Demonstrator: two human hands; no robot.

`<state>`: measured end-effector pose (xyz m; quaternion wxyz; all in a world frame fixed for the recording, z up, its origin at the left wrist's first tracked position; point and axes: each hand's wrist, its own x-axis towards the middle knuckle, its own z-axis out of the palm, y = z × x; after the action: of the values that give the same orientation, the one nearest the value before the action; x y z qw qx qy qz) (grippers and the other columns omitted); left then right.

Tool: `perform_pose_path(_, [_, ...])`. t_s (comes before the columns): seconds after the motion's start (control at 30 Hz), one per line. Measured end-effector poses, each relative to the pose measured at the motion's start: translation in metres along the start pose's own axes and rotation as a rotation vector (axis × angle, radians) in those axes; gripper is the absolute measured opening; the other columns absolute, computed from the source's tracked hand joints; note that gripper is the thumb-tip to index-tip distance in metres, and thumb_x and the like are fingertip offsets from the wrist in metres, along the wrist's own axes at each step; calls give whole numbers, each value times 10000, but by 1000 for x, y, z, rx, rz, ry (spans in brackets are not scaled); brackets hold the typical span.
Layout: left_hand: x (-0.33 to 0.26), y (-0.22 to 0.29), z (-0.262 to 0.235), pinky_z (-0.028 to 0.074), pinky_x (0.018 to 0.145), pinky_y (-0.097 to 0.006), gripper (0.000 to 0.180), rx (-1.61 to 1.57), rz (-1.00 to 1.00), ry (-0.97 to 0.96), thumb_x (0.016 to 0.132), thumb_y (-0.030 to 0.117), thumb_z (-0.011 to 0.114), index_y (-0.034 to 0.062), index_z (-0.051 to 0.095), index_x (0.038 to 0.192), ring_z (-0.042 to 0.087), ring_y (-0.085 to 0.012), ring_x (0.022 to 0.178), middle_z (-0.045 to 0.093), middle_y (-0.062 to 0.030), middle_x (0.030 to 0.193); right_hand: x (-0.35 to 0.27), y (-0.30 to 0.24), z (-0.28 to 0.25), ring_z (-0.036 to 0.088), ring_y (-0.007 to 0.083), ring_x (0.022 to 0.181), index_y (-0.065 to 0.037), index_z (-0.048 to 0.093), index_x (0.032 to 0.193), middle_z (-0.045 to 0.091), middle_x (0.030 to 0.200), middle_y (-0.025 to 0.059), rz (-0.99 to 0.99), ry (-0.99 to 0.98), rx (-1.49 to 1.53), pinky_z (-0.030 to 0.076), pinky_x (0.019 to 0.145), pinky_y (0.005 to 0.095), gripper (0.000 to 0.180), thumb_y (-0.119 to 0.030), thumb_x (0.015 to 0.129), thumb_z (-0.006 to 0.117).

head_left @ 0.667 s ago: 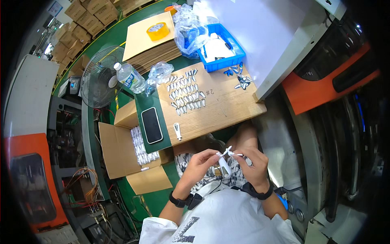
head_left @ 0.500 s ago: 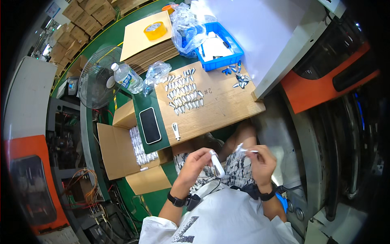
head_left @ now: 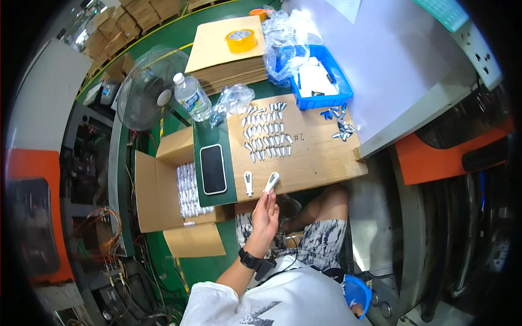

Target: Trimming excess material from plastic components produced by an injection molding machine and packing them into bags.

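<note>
My left hand (head_left: 265,217) reaches up to the near edge of the wooden board (head_left: 326,163). Its fingertips pinch the narrow end of a white plastic piece (head_left: 273,179), long and rounded with a slot in its wide end. A similar white plastic piece (head_left: 248,183) lies on the board just left of it. Farther back on the board, small silvery tapered parts (head_left: 266,130) are laid out in rows. Only a bit of my right hand (head_left: 357,309) shows, low at the right by a blue bucket (head_left: 365,290); its fingers are hidden.
A phone (head_left: 212,169) lies left of the board, above an open carton (head_left: 149,190) of wrapped white pieces. Behind stand a water bottle (head_left: 193,98), a fan (head_left: 144,89) and cardboard sheets (head_left: 217,62) under yellow tape (head_left: 241,40). A blue tray (head_left: 326,101) sits beside loose silvery parts (head_left: 343,129).
My left hand has moved forward, bringing the white plastic piece onto the board's near edge. My right hand has left my lap with a small white scrap and dropped low toward the blue bucket.
</note>
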<state>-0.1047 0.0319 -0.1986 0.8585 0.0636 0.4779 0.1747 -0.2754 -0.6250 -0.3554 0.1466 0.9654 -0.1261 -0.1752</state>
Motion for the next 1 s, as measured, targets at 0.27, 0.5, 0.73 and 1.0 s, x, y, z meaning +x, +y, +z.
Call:
perform_pose_path(0.27, [6, -23, 9, 437, 842, -260, 244, -17, 45, -49, 964, 239, 571, 97, 581, 1163, 589, -115, 1112, 636, -13, 1205, 64, -145, -81, 611, 212, 910, 35, 650, 1041, 667, 1002, 120, 140, 105, 1208, 493, 828, 343, 221, -114, 900, 569])
perform_pose_path(0.5, [-59, 35, -12, 429, 907, -308, 275, 223, -62, -216, 946, 238, 579, 83, 588, 1173, 545, -150, 1162, 585, -60, 1287, 94, -433, -410, 641, 208, 878, -1, 654, 1018, 648, 941, 128, -1081, 144, 1084, 502, 777, 289, 172, -39, 851, 640])
perform_pose_path(0.73, [-172, 116, -15, 444, 775, -311, 167, 223, 1497, -38, 918, 214, 607, 54, 599, 873, 569, -158, 793, 578, -37, 852, 97, -562, -448, 578, 311, 948, -48, 625, 998, 583, 984, 119, -1429, 409, 740, 495, 799, 399, 245, -116, 775, 701])
perform_pose_path(1.0, [-314, 134, 76, 416, 729, -221, 230, -77, 2172, -1184, 853, 89, 632, 136, 611, 1077, 574, -34, 919, 603, 86, 1080, 109, -591, -437, 575, 302, 957, -60, 647, 947, 579, 978, 99, -1391, 406, 698, 493, 790, 402, 208, -126, 762, 717])
